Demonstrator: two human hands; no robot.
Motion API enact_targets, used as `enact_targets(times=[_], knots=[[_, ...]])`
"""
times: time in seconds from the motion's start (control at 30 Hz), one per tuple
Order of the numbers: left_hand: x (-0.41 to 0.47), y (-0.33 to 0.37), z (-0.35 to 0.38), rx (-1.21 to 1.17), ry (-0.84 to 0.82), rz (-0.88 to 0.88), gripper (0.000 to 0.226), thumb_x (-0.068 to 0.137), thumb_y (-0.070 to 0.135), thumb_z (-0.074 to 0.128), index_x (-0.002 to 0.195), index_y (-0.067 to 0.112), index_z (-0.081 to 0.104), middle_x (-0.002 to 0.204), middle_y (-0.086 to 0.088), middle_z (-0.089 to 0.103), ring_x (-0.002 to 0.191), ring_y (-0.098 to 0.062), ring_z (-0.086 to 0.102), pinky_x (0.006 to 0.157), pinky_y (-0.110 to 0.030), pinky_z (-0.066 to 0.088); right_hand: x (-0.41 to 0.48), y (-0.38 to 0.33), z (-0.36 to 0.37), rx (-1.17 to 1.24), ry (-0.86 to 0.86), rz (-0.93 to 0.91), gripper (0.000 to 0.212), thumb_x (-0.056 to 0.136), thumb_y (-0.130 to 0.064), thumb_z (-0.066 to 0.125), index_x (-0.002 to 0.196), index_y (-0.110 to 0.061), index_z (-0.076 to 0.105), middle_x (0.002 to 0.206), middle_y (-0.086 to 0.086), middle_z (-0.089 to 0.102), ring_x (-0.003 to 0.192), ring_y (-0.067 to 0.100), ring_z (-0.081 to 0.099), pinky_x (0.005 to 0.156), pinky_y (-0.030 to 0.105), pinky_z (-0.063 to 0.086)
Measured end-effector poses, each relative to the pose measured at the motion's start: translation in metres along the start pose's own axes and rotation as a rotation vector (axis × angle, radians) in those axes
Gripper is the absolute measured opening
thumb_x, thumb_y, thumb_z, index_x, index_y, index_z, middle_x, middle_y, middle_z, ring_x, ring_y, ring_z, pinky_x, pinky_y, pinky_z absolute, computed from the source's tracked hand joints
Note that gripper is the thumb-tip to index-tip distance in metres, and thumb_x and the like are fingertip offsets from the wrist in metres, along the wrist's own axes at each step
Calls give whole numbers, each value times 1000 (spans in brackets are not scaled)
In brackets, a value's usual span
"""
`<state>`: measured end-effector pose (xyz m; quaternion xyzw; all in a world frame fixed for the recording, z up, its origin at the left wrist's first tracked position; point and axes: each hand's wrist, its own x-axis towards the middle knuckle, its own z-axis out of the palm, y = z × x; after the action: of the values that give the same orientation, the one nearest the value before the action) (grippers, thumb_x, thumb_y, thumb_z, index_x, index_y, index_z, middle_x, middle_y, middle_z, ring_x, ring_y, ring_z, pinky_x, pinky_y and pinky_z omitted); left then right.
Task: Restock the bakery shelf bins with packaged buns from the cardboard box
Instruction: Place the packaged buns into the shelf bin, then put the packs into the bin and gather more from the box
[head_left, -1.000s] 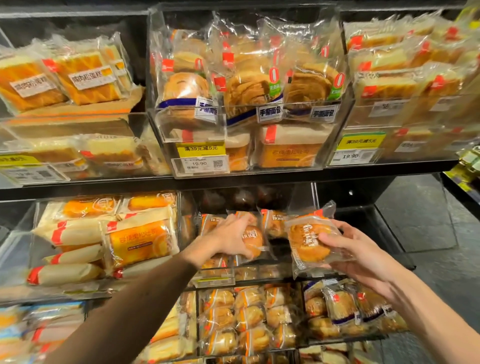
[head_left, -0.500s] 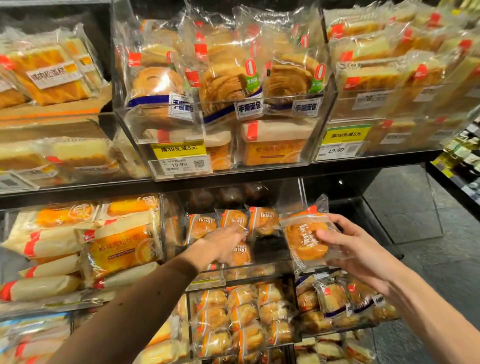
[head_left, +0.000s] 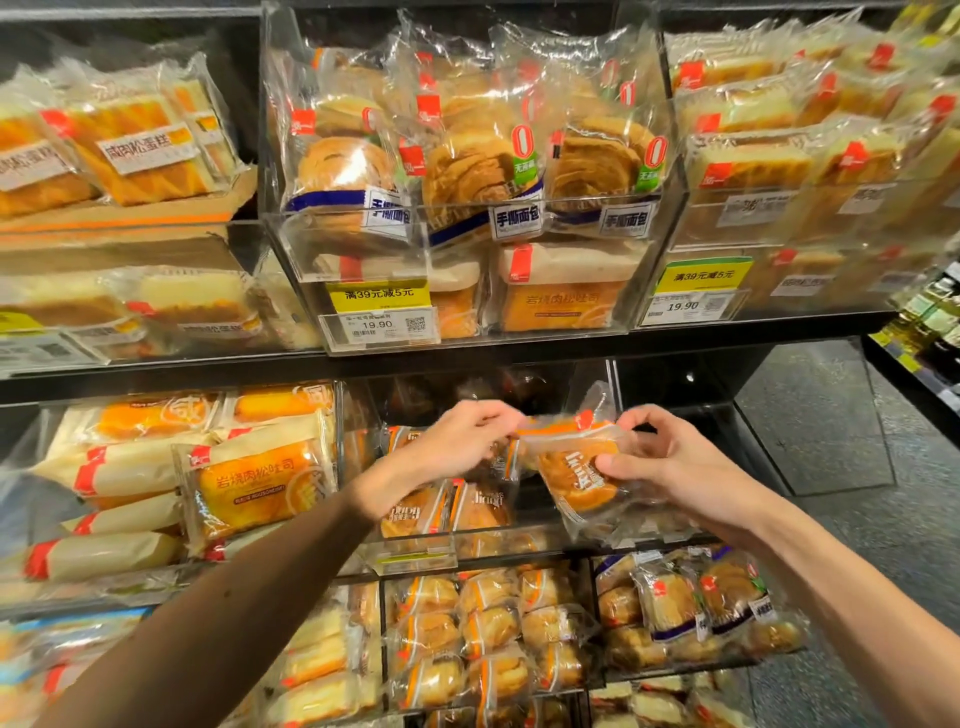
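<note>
A round golden bun in a clear wrapper (head_left: 576, 478) hangs in front of the middle shelf's clear bin (head_left: 415, 558). My right hand (head_left: 670, 467) grips the wrapper from the right, thumb on its face. My left hand (head_left: 457, 447) pinches the wrapper's upper left edge. Behind and below the hands, several matching packaged buns (head_left: 415, 512) lie in the bin, partly hidden by my left wrist. The cardboard box is out of view.
Clear bins of sliced bread (head_left: 478, 171) and price tags (head_left: 376, 325) fill the shelf above. Long wrapped loaves (head_left: 249, 483) sit in the bin to the left. Smaller packaged buns (head_left: 467, 634) fill the bins below. A dark floor (head_left: 831, 426) lies to the right.
My left hand has left the buns in the bin and moved right onto the held package. My right hand has carried the package left and tilted it toward the bin.
</note>
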<state>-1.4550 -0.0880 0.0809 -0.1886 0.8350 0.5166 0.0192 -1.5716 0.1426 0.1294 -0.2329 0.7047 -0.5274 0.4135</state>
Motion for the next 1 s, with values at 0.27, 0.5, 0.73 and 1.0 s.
enact_targets(times=[0.27,0.5,0.73,1.0], knots=[[-24,8,-8,-220,45,-57,23,82,39,78,92,19,71,79,6,72,76,-4,65,78,-25,50,33,-18,23,-157,-150,-63,31,83,-9,75,111,-4,63,106,9,72,98,19,70,83,32,58],[-16,-13,4,-201,207,-234,36,85,41,76,109,18,64,71,1,65,60,-7,57,62,-23,45,56,-20,48,-1125,80,-372,60,84,-60,66,129,-22,58,125,0,63,121,20,55,100,39,46],[15,-6,45,-118,129,-355,23,94,26,60,114,16,54,90,-6,62,90,-24,67,70,-29,55,71,1,53,-1468,-69,-204,64,81,-49,74,127,-14,47,122,9,61,115,30,60,90,38,47],[36,-19,57,373,32,-370,7,91,17,61,92,14,55,100,-8,63,93,-25,62,70,-34,49,100,37,64,-1524,-176,-96,37,93,-22,64,128,-12,54,126,11,63,115,27,62,94,34,48]])
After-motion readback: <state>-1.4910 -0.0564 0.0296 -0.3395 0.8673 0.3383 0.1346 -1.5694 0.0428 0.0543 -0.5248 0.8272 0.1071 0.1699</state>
